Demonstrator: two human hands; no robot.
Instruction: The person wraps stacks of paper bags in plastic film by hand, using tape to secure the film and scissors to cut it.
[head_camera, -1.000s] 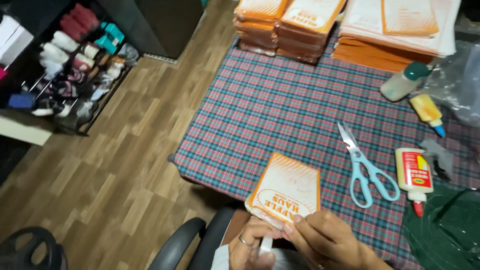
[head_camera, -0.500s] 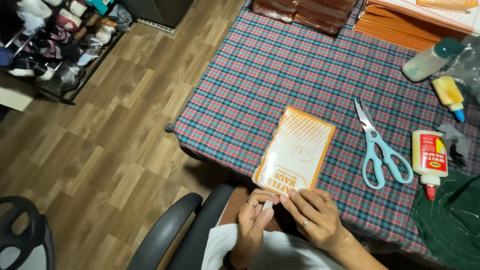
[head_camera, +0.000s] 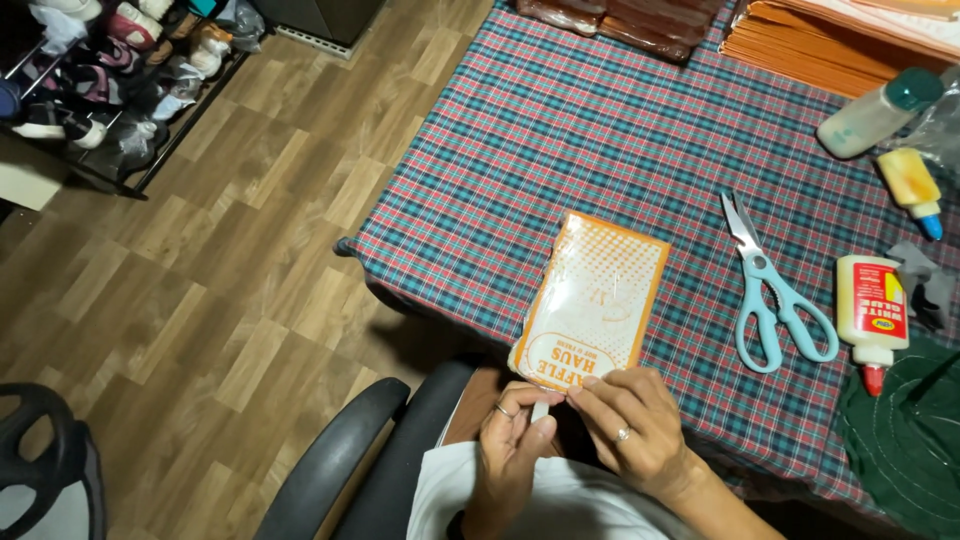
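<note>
With my left hand (head_camera: 512, 440) and right hand (head_camera: 635, 430) both pinched on the near edge of the orange-and-white paper bag (head_camera: 592, 305) lying at the bench (head_camera: 560, 130) edge, I should keep its corners aligned and flat.

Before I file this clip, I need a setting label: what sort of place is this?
Probably a home work table for making paper bags. A checked tablecloth holds stacks of orange bags, scissors and a glue bottle, and a shoe rack stands on the wooden floor.
</note>
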